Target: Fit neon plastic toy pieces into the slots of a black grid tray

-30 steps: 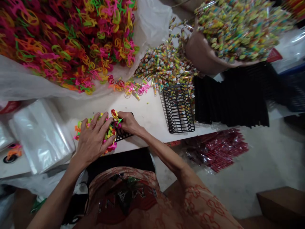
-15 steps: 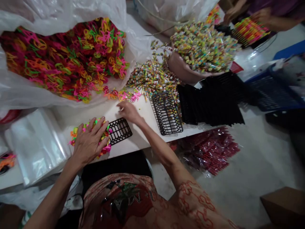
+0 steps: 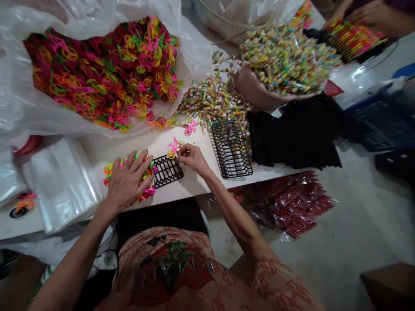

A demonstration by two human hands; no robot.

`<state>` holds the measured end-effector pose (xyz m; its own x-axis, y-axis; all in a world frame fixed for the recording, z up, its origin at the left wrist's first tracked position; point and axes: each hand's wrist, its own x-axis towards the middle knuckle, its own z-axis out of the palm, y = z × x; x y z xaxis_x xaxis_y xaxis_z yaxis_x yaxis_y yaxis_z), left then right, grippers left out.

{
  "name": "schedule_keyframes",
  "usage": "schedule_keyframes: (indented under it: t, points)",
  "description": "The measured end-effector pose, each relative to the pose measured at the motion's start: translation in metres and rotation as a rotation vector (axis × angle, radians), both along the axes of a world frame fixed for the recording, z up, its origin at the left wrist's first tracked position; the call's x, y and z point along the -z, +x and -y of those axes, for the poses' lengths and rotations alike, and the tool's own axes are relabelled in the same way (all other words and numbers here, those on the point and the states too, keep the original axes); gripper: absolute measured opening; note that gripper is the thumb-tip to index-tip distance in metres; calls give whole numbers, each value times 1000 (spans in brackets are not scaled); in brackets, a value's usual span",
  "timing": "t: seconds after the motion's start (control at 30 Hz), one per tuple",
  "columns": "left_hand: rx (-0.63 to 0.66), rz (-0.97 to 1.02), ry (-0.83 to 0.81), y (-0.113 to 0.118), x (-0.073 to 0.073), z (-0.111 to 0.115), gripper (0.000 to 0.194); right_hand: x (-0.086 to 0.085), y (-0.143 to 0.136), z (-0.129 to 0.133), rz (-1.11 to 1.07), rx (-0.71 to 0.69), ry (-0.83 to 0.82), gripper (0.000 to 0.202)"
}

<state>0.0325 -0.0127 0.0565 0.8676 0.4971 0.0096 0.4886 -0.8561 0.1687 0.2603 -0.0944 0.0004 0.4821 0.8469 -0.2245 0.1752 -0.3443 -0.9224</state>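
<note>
My left hand lies flat with its fingers spread over a cluster of bright plastic pieces at the left end of a black lattice rack. The rack's right end is bare, and its left part is hidden under the hand and pieces. My right hand pinches small pink and yellow plastic pieces that look like toy bicycles, just above the rack's far edge. A second black lattice rack rests to the right, partly over a heap of small colourful tubes.
A large plastic bag of bright pieces stands at the back left, beside flat clear bags. A bowl heaped with wrapped tubes and stacked black racks lie right. Red wrapped bundles sit lower. Another person's hands work at the far right.
My right hand has come back toward me from the loose pieces and now holds pink and yellow ones over the rack. The left hand stays on its cluster. The whole view has shifted slightly.
</note>
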Motion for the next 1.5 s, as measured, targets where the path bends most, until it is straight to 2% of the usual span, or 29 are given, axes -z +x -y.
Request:
schedule_keyframes:
  t: [0.13, 0.27, 0.37, 0.43, 0.53, 0.7, 0.77, 0.87, 1.07, 1.3, 1.4, 1.5]
  points:
    - [-4, -16, -2, -1, 0, 0, 56, 10, -28, 16, -321, 133, 154, 25]
    - [-11, -12, -9, -1, 1, 0, 55, 11, -40, 16, -527, 277, 167, 34]
    - [-17, -22, -16, 0, -1, 1, 56, 9, -42, 15, -571, 383, 166, 38]
    - [-19, -36, -15, 0, -3, 1, 55, 8, -44, 15, -508, 362, 160, 36]
    - [-16, -58, -18, 1, -7, 2, 54, 7, -54, 18, -381, 227, 152, 29]
    - [-11, -56, -39, 1, -7, 1, 54, 17, -84, 22, -328, 47, 90, 14]
    - [-13, -32, -38, 1, -5, 1, 56, 22, -95, 23, -295, 32, 58, 11]
    - [-9, -18, -45, 0, -3, 0, 57, 25, -105, 27, -117, 54, 73, 10]
    - [-20, 55, -67, -4, 2, -2, 51, 33, -104, 39, 256, -83, 163, 12]
    - [-140, 330, -160, -10, 3, -7, 50, 48, -106, 44, 459, -169, 229, 12]
    - [-146, 313, -217, -5, 1, -11, 51, 48, -106, 45, 499, -184, 224, 10]
    - [-89, 235, -228, 1, 0, -14, 51, 45, -106, 45, 505, -193, 197, 11]
